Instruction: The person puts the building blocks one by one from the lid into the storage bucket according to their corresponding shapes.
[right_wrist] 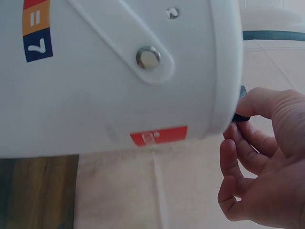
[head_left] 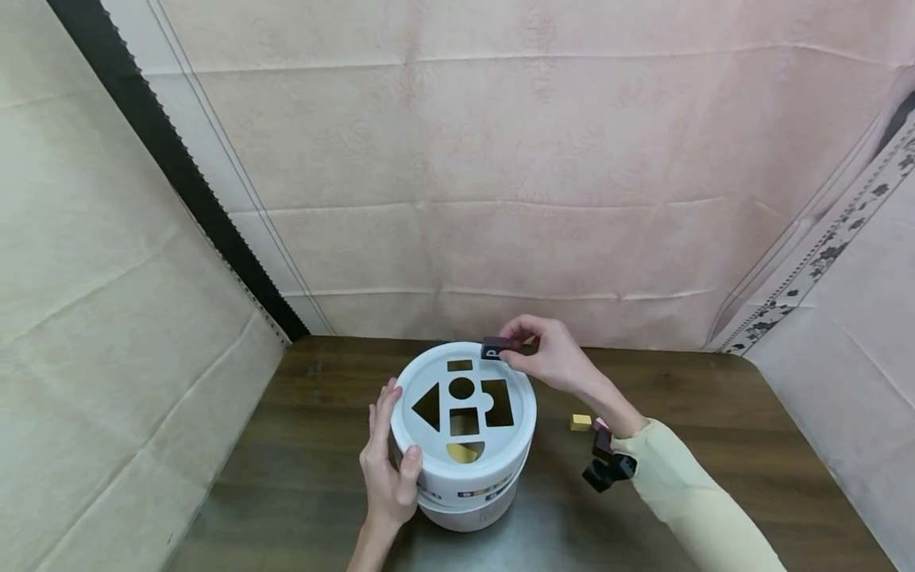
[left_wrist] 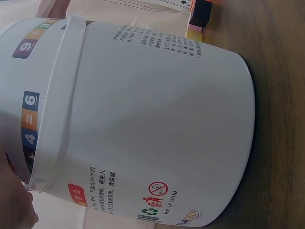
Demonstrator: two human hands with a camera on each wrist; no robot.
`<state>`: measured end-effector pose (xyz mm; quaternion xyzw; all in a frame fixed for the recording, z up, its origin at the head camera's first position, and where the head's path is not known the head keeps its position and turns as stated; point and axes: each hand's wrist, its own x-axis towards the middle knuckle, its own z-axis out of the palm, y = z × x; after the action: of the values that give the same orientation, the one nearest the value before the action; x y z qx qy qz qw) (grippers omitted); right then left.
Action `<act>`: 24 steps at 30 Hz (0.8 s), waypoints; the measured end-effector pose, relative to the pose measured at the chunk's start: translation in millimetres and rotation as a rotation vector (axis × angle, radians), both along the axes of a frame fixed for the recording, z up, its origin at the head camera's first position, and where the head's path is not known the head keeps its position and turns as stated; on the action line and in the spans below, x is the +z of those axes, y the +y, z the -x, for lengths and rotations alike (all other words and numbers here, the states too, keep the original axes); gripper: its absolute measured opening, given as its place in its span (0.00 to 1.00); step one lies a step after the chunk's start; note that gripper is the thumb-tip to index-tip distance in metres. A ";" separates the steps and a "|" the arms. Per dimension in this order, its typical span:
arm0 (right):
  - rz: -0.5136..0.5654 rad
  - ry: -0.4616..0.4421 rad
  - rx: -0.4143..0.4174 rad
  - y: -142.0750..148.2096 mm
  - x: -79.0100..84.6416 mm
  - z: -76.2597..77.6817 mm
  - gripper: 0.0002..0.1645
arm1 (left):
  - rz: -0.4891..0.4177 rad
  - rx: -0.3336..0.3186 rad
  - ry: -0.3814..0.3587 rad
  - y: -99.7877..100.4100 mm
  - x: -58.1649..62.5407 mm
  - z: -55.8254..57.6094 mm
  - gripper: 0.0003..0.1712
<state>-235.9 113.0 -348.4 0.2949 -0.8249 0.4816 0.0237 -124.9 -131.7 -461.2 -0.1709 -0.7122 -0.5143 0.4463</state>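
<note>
A white round bucket (head_left: 468,516) stands upright on the table, its white lid (head_left: 434,370) cut with shaped holes, including a triangle, a circle and a half circle. My left hand (head_left: 389,461) rests against the bucket's left side, thumb at the near side of the lid's rim; only part of this hand (left_wrist: 14,195) shows in the left wrist view. At the lid's far right edge, my right hand (head_left: 546,353) pinches a small dark block (head_left: 492,348) with a white mark. In the right wrist view the rim partly hides the block (right_wrist: 243,117).
Right of the bucket, on the brown wooden table (head_left: 300,477), lie a yellow block (head_left: 581,423) and several dark blocks (head_left: 599,474), partly behind my right forearm. Through the half-circle hole something yellow (head_left: 465,453) shows inside. Pale cloth walls (head_left: 500,159) enclose the back and sides.
</note>
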 end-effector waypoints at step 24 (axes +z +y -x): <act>-0.045 0.045 0.005 -40.7 -9.3 -1.1 0.11 | 0.012 -0.003 -0.034 -1.7 0.0 -0.1 0.36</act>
<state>-234.7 72.3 -357.7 0.3081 -0.8341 0.4563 0.0343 -124.8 -133.4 -461.2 -0.1658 -0.7225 -0.5132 0.4325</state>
